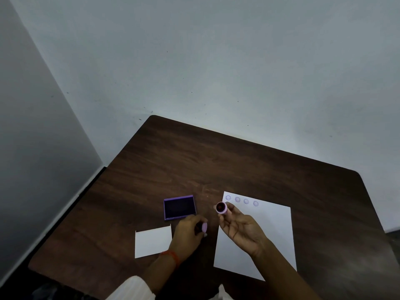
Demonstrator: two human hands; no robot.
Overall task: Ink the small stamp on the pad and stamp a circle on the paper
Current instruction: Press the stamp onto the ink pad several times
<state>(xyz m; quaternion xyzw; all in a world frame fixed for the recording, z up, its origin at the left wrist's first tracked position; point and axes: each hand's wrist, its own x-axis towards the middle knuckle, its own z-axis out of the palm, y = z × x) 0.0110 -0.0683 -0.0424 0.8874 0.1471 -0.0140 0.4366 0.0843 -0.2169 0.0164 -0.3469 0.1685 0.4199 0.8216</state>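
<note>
My right hand [240, 229] holds a small pink stamp [221, 207] by its fingertips, lifted above the table with its dark round face turned up towards me. It hovers between the open purple ink pad [179, 207] and the white paper [259, 239]. A row of several faint purple circles [241, 200] runs along the paper's far edge. My left hand [189, 233] rests on the table below the pad, closed on a small pink cap-like piece [204, 227].
A smaller white card [151, 242] lies left of my left hand. The dark wooden table [216, 165] stands in a corner, with grey walls behind and to the left. Its right edge falls away near the paper's far side.
</note>
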